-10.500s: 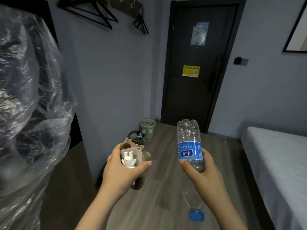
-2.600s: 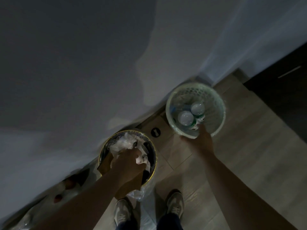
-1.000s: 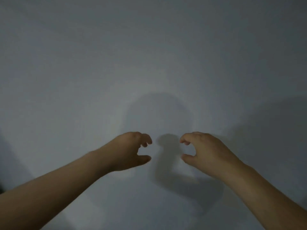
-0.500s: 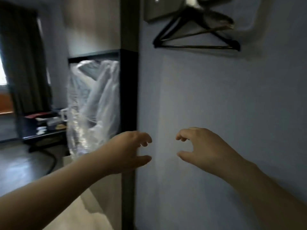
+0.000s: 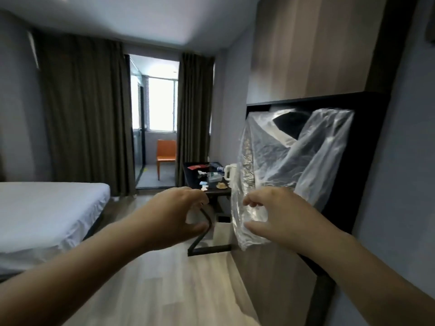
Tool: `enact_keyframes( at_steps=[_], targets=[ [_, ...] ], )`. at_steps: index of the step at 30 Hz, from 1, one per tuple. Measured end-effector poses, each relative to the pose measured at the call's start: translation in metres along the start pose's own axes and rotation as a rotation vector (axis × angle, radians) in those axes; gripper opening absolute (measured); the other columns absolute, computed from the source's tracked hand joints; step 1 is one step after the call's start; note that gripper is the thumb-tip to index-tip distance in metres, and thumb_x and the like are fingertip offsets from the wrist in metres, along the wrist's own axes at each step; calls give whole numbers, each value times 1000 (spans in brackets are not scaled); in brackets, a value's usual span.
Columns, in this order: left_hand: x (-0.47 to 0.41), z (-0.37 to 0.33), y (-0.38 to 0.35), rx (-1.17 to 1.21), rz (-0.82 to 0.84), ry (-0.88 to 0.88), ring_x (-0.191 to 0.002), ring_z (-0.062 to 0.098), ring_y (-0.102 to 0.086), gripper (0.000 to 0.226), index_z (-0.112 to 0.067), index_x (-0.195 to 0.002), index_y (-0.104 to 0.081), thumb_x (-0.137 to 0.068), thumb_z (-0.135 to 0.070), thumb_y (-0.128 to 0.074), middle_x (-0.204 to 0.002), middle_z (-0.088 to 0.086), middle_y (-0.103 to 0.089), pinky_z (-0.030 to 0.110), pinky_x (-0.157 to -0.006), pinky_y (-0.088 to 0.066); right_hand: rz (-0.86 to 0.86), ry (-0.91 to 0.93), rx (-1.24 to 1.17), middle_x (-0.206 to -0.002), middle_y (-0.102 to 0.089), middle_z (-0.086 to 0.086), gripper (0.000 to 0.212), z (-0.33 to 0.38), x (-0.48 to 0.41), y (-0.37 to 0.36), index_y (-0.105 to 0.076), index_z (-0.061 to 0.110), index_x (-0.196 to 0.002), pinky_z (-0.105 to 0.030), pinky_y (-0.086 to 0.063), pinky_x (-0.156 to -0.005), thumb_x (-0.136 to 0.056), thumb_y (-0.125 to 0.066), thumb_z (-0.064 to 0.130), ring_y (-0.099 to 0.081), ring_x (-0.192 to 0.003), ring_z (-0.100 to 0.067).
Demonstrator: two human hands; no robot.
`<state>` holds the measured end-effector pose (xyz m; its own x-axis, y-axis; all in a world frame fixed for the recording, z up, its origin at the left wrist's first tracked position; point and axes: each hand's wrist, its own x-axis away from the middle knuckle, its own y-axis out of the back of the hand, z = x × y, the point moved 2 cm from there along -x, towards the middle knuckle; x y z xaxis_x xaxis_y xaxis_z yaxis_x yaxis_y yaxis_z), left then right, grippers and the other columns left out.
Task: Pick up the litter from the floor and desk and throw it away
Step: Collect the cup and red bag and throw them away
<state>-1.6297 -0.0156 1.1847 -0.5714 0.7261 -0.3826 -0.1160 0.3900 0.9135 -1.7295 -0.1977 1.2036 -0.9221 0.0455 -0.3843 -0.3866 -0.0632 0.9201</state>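
Note:
Both of my hands are raised in front of me and hold nothing. My left hand (image 5: 175,214) has loosely curled fingers, and so does my right hand (image 5: 280,216). Behind them, further down the room, stands a dark desk (image 5: 213,190) with scattered litter on top: small paper scraps (image 5: 203,184), a plastic bottle (image 5: 217,168) and a crumpled brown piece (image 5: 221,184). A white kettle (image 5: 229,174) stands at the desk's right end. The bins are out of view.
A bed with white sheets (image 5: 44,210) fills the left side. On the right, clothes in a clear plastic cover (image 5: 287,158) hang in an open dark wardrobe. Brown curtains (image 5: 84,114) frame a balcony doorway with an orange chair (image 5: 166,152). Light wooden floor (image 5: 169,278) runs ahead.
The carton and the bottle left my hands at the two bins. My view has since swung from the wall round to the room, and both empty hands stay raised.

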Motion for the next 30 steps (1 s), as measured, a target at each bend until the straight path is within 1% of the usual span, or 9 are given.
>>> enact_keyframes(
  at_steps=[4, 6, 9, 13, 17, 20, 24, 27, 30],
  targets=[
    [13, 57, 10, -4, -30, 86, -102, -1, -55, 45, -34, -125, -54, -82, -46, -66, -117, -15, -60, 18, -87, -49, 41, 102, -4, -110, -62, 8, 35, 37, -51, -30, -61, 27, -113, -36, -49, -89, -80, -64, 37, -56, -105, -13],
    [16, 81, 11, -11, -34, 119, -102, -2, -54, 45, -36, -125, -53, -83, -47, -65, -117, -16, -59, 16, -86, -47, 59, 144, -20, -112, -61, 8, 37, 50, -75, -44, -60, 28, -116, -35, -48, -89, -81, -64, 38, -56, -106, -13],
    [14, 116, 10, -33, -33, 160, -101, -2, -54, 44, -36, -124, -53, -83, -48, -64, -116, -17, -59, 16, -87, -47, 66, 204, -42, -113, -59, 11, 40, 64, -110, -65, -58, 31, -120, -31, -48, -89, -82, -64, 41, -54, -106, -9],
    [-3, 166, 5, -60, -70, 217, -99, -2, -54, 45, -34, -123, -54, -82, -48, -65, -114, -17, -60, 15, -86, -44, 52, 268, -69, -112, -58, 14, 40, 70, -162, -95, -57, 33, -120, -26, -46, -86, -82, -63, 45, -53, -103, -5],
    [-43, 212, -4, -94, -65, 236, -100, 0, -54, 41, -34, -121, -55, -83, -48, -64, -113, -17, -59, 20, -88, -47, 47, 302, -94, -114, -59, 14, 39, 63, -223, -124, -57, 33, -119, -28, -47, -88, -82, -62, 45, -53, -105, -6],
    [-84, 242, -7, -106, -69, 244, -102, 2, -55, 43, -34, -122, -54, -83, -48, -64, -114, -16, -59, 23, -89, -48, 30, 308, -112, -113, -59, 15, 39, 49, -272, -139, -57, 33, -118, -28, -48, -89, -82, -62, 46, -54, -105, -4],
    [-139, 288, -21, -113, -76, 271, -103, 2, -55, 45, -35, -125, -53, -83, -49, -64, -116, -17, -59, 20, -90, -48, 21, 321, -124, -114, -58, 16, 40, 29, -341, -164, -56, 33, -121, -24, -47, -87, -83, -61, 47, -54, -105, -3],
    [-176, 327, -42, -103, -65, 291, -102, 0, -54, 45, -35, -124, -53, -83, -51, -63, -116, -17, -59, 17, -89, -45, 61, 331, -137, -116, -57, 16, 41, 15, -388, -191, -55, 34, -122, -24, -47, -89, -83, -61, 47, -53, -107, -3],
    [-211, 368, -63, -89, -40, 317, -104, -1, -53, 46, -36, -125, -53, -83, -51, -62, -118, -18, -59, 17, -90, -44, 87, 334, -128, -117, -56, 17, 41, 3, -433, -218, -54, 35, -123, -22, -45, -88, -84, -60, 47, -52, -108, -3]
  ],
)
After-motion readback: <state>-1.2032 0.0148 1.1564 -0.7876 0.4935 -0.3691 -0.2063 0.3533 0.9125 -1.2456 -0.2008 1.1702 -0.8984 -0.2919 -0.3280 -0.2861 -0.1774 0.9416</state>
